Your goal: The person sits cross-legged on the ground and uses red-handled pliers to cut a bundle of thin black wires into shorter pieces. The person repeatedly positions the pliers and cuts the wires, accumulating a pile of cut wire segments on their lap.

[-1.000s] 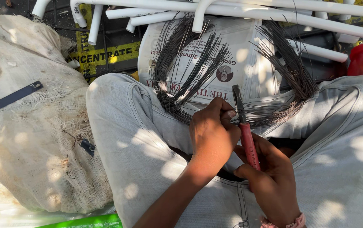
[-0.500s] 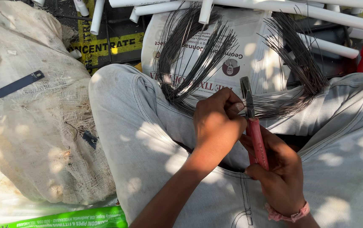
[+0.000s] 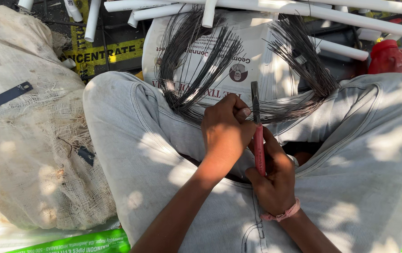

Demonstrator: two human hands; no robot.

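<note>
Person sat cross-legged in pale grey trousers (image 3: pixel 131 154), and everything below is placed relative to that lap. Off its left side lay a big off-white woven sack (image 3: pixel 28 140) with a flat dark metal strip (image 3: pixel 3 97) on top. Beyond the knees, a white printed bag (image 3: pixel 252 56) sat on the ground, with white plastic pipes (image 3: pixel 304 8) stacked across behind it and a yellow-and-black printed tape strip (image 3: pixel 105 51) beyond the left knee. A red plastic container (image 3: pixel 390 57) stood past the right knee. Green printed packaging (image 3: pixel 79 242) showed at the near edge, left of the lap. A bundle of thin dark wires (image 3: pixel 201 61) fanned out in two sprays over the printed bag, its gathered middle resting on the lap between the knees. Left hand (image 3: pixel 226 131) was closed around that gathered middle, fingers curled tight on the strands. Right hand (image 3: pixel 273 180), a pink band on its wrist, was wrapped around the red handle of a cutting tool (image 3: pixel 257 136); the tool's dark metal head pointed away from the body, touching the wires just beside the left hand's fingertips. Couldn't tell if the tool's blades were biting wire.
</note>
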